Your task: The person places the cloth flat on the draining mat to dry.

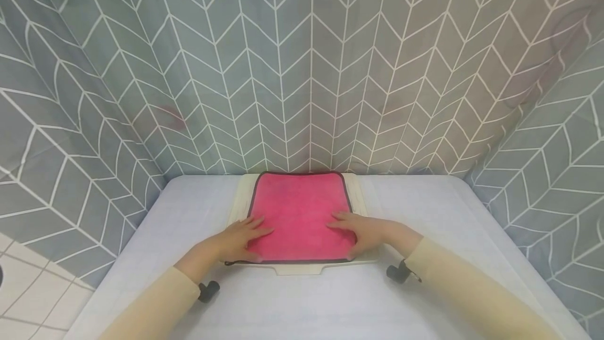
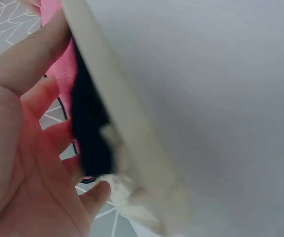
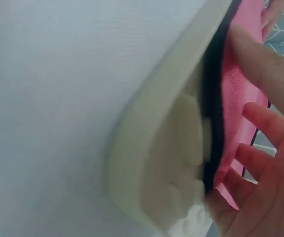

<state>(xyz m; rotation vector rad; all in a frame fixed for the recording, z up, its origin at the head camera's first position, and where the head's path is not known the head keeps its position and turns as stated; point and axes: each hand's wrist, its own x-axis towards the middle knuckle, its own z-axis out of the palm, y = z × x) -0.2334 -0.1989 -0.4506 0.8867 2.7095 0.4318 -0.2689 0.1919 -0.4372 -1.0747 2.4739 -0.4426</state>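
Observation:
A pink cloth (image 1: pixel 299 209) with dark edging lies spread over a cream plastic board (image 1: pixel 298 269), which shows along both sides and at a tab in front. My left hand (image 1: pixel 234 241) rests at the cloth's near left corner, fingers spread onto the pink surface. At the near right corner, the fingers and thumb of my right hand (image 1: pixel 365 231) touch the cloth in the same way. The right wrist view shows raised shapes (image 3: pixel 188 131) on the board beside the cloth's dark border (image 3: pixel 214 113). Most of the board's top is hidden under the cloth.
The board lies at the far edge of a table with a white cover (image 1: pixel 415 203). Grey curtains (image 1: pixel 311 67) with white zigzag lines hang behind and at both sides. Small black devices (image 1: pixel 208 291) sit at both wrists. Light floor tiles (image 1: pixel 33 287) show at the lower left.

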